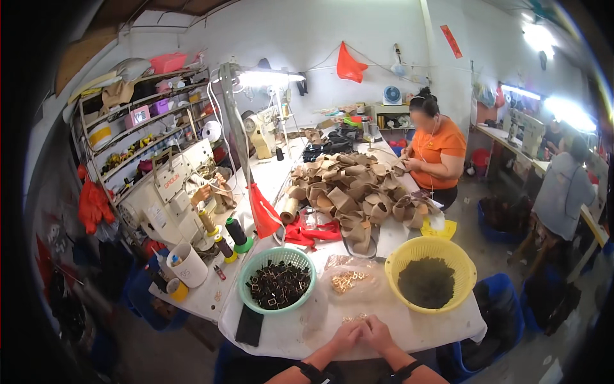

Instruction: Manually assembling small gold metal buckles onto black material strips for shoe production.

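My left hand [345, 335] and my right hand [376, 333] meet at the near edge of the white table. Their fingers are closed and pressed together, and whatever they may hold is too small or hidden to make out. Just beyond the fingertips lie a few small gold metal pieces [355, 317]. A clear plastic bag [371, 289] with more gold pieces [347, 280] lies farther in. To the left stands a mint-green basket [243, 281] of black strap pieces with square gold rings [279, 286]. On the right, a yellow basket [464, 265] holds a dark heap [426, 281].
A black phone [249, 326] lies by the green basket. Beyond are thread spools [238, 233], a red cloth [326, 232] and a pile of brown pieces [358, 192]. Sewing machines [169, 192] line the left. A person in orange [441, 150] works across the table; blue bins [492, 320] stand right.
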{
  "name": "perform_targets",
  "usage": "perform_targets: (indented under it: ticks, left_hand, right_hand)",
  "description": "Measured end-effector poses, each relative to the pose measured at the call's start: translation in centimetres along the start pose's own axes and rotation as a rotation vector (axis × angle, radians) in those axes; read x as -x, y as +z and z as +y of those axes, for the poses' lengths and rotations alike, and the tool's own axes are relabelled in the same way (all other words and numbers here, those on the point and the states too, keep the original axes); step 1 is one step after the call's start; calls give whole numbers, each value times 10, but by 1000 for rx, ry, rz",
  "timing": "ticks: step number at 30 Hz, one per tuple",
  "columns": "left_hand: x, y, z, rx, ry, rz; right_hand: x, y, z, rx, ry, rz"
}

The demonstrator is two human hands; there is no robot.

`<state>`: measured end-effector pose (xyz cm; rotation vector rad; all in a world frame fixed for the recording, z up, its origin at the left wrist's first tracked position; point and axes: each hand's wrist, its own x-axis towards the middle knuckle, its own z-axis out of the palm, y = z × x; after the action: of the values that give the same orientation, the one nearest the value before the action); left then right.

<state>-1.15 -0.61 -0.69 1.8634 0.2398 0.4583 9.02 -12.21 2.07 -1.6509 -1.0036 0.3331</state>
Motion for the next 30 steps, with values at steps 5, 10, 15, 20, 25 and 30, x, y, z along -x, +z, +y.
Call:
perform_targets:
  ticks: [5,10,15,20,25,30]
  left_hand:
    - [18,6,26,1,-123,16]
    - [25,10,23,90,-68,41]
    - [26,9,33,180,-135,-24]
    - [26,9,46,159,-147,6]
    - [34,7,40,198,-229,-47]
    - [34,10,38,106,-131,-48]
  right_hand:
    - [-1,-1,12,118,-147,-107]
    - [0,-6,2,18,-64,-208]
    - [-1,-3,19,-102,-21,-276]
    - [4,4,24,-324,90,-279]
    - [8,-1,7,-260,96,-284]
    - [15,-5,5,-373,200,-283]
